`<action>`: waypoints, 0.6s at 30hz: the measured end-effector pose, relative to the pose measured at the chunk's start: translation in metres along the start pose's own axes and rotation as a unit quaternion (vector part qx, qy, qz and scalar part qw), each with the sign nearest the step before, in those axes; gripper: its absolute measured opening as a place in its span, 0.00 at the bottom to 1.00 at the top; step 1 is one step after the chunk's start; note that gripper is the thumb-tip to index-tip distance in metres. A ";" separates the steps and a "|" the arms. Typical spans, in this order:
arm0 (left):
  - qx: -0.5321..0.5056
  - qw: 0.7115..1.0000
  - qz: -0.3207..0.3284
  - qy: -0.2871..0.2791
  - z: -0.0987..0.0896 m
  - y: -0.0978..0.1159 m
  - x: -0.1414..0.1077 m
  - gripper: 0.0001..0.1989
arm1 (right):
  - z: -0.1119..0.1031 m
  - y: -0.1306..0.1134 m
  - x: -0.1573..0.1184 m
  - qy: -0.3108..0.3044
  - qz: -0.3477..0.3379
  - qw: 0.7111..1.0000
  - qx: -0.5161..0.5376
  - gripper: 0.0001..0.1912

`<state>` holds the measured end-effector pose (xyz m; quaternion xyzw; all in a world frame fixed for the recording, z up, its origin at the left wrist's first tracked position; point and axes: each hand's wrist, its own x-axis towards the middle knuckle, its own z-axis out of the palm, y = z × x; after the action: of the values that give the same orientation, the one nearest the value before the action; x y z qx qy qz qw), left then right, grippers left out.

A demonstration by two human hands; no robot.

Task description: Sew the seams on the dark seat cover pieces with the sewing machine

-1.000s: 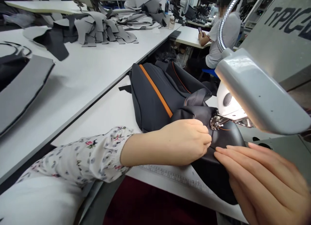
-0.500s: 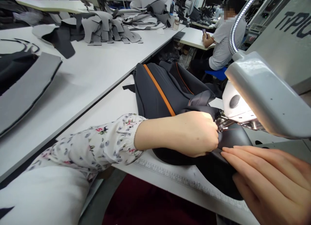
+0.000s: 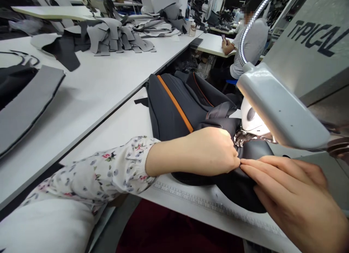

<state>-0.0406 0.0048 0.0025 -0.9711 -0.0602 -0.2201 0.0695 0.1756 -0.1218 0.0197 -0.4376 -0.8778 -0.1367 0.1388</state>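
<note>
Gripping a fold of the dark padded panel, your left hand is curled shut, knuckles up, close beside the needle area. Your right hand lies open, its fingers straight and together, pressing on the same panel with the fingertips touching your left knuckles.

At about 1 o'clock from your left fist, the panel meets the presser foot of the sewing machine, with the lamp head above. The panel belongs to a charcoal backpack lying on the white work table at 11 o'clock, with its orange strip attached and stitched seams showing on the upper part.

Judging by how it lies, the body looks largely assembled, and the curved stretch at the foot appears to be the part left. Your hands hide how much seam remains. Farther out at 10 o'clock, grey foam panels are piled on the next table. At 1 o'clock, a co-worker sits holding a phone.
</note>
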 end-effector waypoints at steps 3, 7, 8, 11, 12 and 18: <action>0.010 0.999 0.022 0.024 0.006 0.011 -0.005 0.15 | 0.000 0.005 0.003 -0.004 -0.040 0.999 -0.003 0.13; 0.066 0.994 -0.008 0.087 0.013 0.025 -0.008 0.14 | 0.001 0.005 0.005 -0.005 0.011 1.000 0.022 0.12; 0.080 0.992 -0.011 0.099 0.014 0.028 -0.007 0.13 | 0.002 0.005 0.006 -0.002 0.033 0.999 0.030 0.12; 0.107 0.987 -0.028 0.115 0.016 0.036 -0.003 0.11 | 0.007 0.008 0.006 0.011 0.052 0.997 0.051 0.11; 0.111 0.987 -0.037 0.113 0.016 0.038 -0.002 0.10 | 0.008 0.010 0.005 0.015 0.051 0.997 0.055 0.10; 0.094 0.989 -0.087 0.076 0.012 0.043 0.014 0.13 | 0.007 -0.007 -0.010 0.089 0.078 0.993 -0.017 0.11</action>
<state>-0.0165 -0.0345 -0.0071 -0.9318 -0.1595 -0.2920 0.1453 0.1748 -0.1313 0.0089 -0.4928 -0.8231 -0.1783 0.2188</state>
